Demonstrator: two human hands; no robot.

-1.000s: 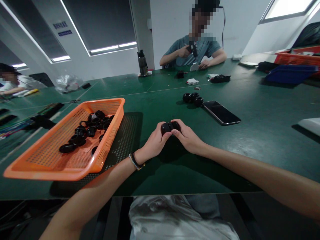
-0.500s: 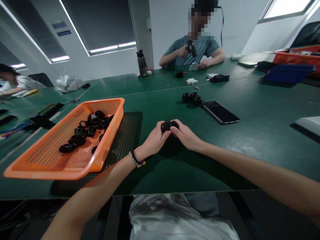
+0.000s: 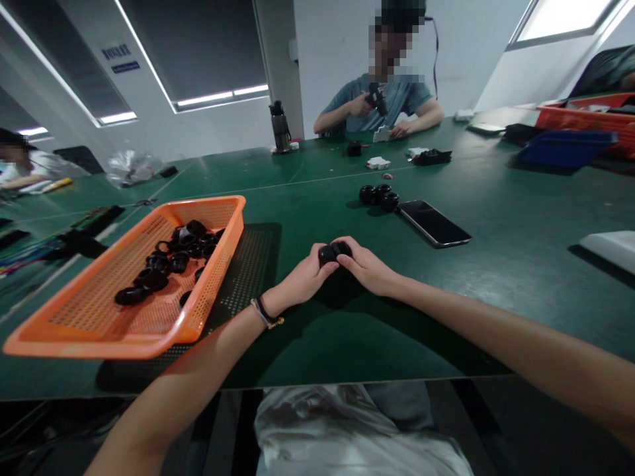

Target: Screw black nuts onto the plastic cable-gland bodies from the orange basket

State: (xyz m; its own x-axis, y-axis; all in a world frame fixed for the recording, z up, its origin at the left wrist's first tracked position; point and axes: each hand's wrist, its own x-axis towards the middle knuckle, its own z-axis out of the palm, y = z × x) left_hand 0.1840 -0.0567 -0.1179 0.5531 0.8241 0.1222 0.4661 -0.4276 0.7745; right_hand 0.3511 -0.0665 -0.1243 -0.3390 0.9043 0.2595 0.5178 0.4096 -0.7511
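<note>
Two small rounded black plastic parts meet end to end between my hands, just above the green table [image 3: 307, 344]. My left hand [image 3: 310, 272] is closed on the left black part [image 3: 327, 254], thumb in front. My right hand [image 3: 366, 266] grips the right black part [image 3: 342, 248] with thumb and fingers. Whether the two parts are joined or only touching I cannot tell. To the left stands an orange perforated basket [image 3: 89, 350] with several black ring-like and cup-like parts [image 3: 178, 262] in it. Beyond my hands, several round black pieces [image 3: 381, 194] sit in a cluster.
A phone [image 3: 434, 223] lies right of the cluster. Across the table a person [image 3: 367, 109] holds a dark tool near a white piece. A bottle [image 3: 280, 127], a blue bin [image 3: 565, 147] and a red-orange basket [image 3: 590, 119] stand farther back. Wires [image 3: 44, 250] lie at left.
My hands keep their hold on the black parts, with hardly any visible movement. The whole view has shifted slightly.
</note>
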